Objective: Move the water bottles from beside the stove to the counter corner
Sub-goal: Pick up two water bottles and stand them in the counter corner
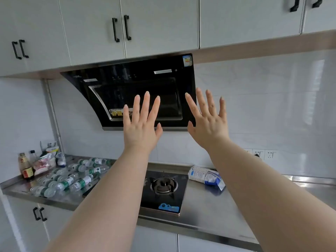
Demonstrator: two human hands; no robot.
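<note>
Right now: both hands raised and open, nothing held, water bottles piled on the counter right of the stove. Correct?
Wrong side. The head view shows the water bottles piled on the counter left of the stove, not right. The rest holds: left hand and right hand raised and open, nothing held.

Bright, soft, even daylight throughout; a pale streak of glare runs down the glossy tiled wall [316, 91] at the right (the light seems to come from that side); the black glass range hood [131, 88] carries faint reflections; the steel bench [209, 202] has a dull sheen; soft shadow lies under the upper cabinets [160, 24]; wide-angle distortion tilts cabinet edges near the corners and stretches the forearms [109, 206]; the water bottles [69, 179] look slightly smeared.
</note>
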